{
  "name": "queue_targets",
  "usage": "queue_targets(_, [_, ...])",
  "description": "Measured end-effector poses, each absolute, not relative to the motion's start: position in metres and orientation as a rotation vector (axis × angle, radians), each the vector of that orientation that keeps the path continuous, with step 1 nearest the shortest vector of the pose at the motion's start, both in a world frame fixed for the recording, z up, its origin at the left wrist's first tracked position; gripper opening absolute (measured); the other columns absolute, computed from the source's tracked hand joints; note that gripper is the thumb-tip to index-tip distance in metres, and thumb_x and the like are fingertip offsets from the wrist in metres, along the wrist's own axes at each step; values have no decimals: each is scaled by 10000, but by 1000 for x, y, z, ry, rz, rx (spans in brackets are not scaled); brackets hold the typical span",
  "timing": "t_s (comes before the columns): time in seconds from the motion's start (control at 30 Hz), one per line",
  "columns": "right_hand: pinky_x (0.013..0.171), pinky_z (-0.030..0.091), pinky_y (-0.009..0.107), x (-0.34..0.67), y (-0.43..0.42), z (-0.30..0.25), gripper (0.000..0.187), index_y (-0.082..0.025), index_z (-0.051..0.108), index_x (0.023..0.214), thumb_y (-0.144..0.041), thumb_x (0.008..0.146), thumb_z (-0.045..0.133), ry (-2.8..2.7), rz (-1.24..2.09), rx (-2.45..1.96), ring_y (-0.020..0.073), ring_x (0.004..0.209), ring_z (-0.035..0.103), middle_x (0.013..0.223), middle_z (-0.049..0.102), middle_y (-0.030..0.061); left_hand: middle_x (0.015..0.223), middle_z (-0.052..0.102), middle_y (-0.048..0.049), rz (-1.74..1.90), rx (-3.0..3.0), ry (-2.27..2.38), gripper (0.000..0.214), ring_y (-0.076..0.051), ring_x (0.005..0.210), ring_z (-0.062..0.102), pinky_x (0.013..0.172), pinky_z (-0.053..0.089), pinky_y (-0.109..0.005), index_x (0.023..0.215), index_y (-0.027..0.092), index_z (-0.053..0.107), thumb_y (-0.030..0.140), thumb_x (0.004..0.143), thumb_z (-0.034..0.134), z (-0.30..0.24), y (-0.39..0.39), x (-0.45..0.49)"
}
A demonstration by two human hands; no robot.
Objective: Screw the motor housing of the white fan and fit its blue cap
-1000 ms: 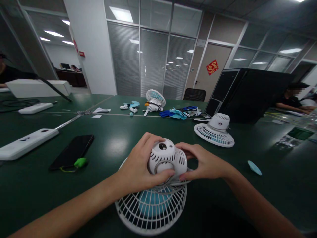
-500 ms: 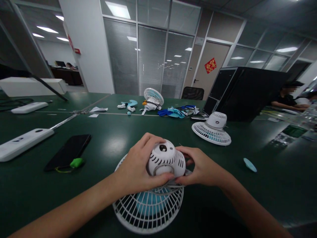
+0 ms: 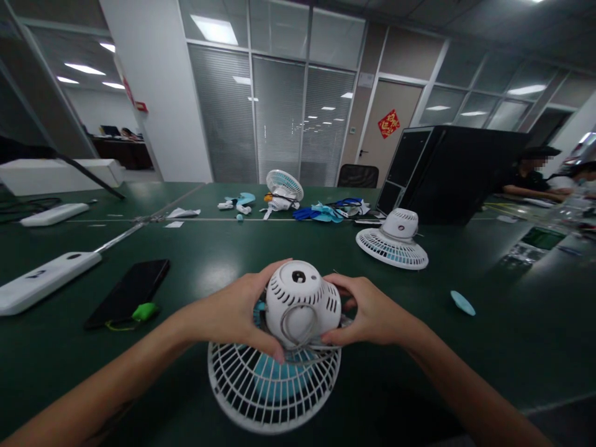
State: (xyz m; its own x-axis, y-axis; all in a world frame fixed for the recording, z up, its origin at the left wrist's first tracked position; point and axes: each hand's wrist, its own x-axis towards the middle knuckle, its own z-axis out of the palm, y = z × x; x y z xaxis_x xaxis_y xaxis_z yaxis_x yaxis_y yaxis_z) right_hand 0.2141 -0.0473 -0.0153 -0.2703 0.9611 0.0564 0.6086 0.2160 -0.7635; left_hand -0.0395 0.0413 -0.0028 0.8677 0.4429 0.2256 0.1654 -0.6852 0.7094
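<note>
both my hands clamped on fan motor housing (image 3: pixel 302 304), left hand (image 3: pixel 233 313) and right hand (image 3: pixel 370 313) either side; fan face-down at table's (image 3: pixel 209 261) near edge.

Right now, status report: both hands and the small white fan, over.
Left hand and right hand clasp white vented plastic motor housing. Round white grille, blue blades inside, face down on dark green table. Black phone lies apart, left.

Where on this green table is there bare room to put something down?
Bare table lies beyond the held fan, bordered by the black phone, the second fan and the far clutter. Another patch lies right of the small blue piece. Crowded: the near edge, where left hand and right hand clasp it.
</note>
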Motion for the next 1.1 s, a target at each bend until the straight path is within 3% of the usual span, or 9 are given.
queue_targets(0.1, [865,555,404,215,-47,-16,643,-226,635,1181,-404,615,881,-1949,876,-1446,269,1077,658,1196,696,65,1314,660,-105,497,2303,442,865,-323,1179,647,1023,490,-559,1400,270,477,362,639,877,-3,40,-35])
queue_targets(0.2, [880,548,426,216,-46,-19,690,-243,622,1225,-428,614,885,-1935,905,-1412,283,1122,639,1234,680,70,1299,670,-97,488,2321,461,843,-313,1164,656,1011,505,-533,1381,266,488,342,638,879,-1,38,-34])
queue_targets(0.33, [941,530,458,230,-50,-28,904,-251,530,1371,-513,582,886,-1847,1009,-1354,289,1208,601,1326,631,94,1300,675,-106,493,2353,461,828,-322,1173,654,985,523,-524,1394,272,477,335,663,862,1,39,-37])
queue_targets(0.4, [947,537,443,246,-54,-32,932,-239,481,1420,-591,630,828,-1775,953,-1405,274,1202,613,1341,622,111,1340,652,-116,499,2362,449,851,-330,1192,645,986,521,-531,1413,282,458,342,666,861,0,40,-39])
queue_targets(0.53, [982,513,468,299,-65,-35,699,-210,524,1379,-593,811,667,-1616,647,-1682,283,1225,599,1345,617,139,1376,629,-108,471,2349,450,854,-323,1216,632,992,522,-522,1415,296,437,325,674,860,-2,43,-42])
queue_targets(0.77, [1029,450,498,415,-76,-45,368,-138,665,1155,-418,929,590,-1212,117,-2353,315,1150,613,1192,673,171,1352,633,-110,442,2320,463,800,-334,1230,608,1038,474,-546,1390,270,448,312,691,835,1,40,-40])
queue_targets(0.9, [947,516,467,443,-69,-55,318,-163,630,1173,-394,956,595,-1100,112,-2630,237,1092,625,1216,639,89,1380,604,-118,377,2269,483,798,-336,1247,581,1076,438,-522,1378,226,450,351,691,836,4,38,-39])
queue_targets(1.1, [899,547,445,439,-32,-67,348,-177,592,1244,-375,959,598,-1037,137,-2865,228,1067,631,1257,612,96,1464,521,-116,338,2277,521,840,-361,1327,497,1118,375,-544,1408,248,413,418,701,835,0,41,-41])
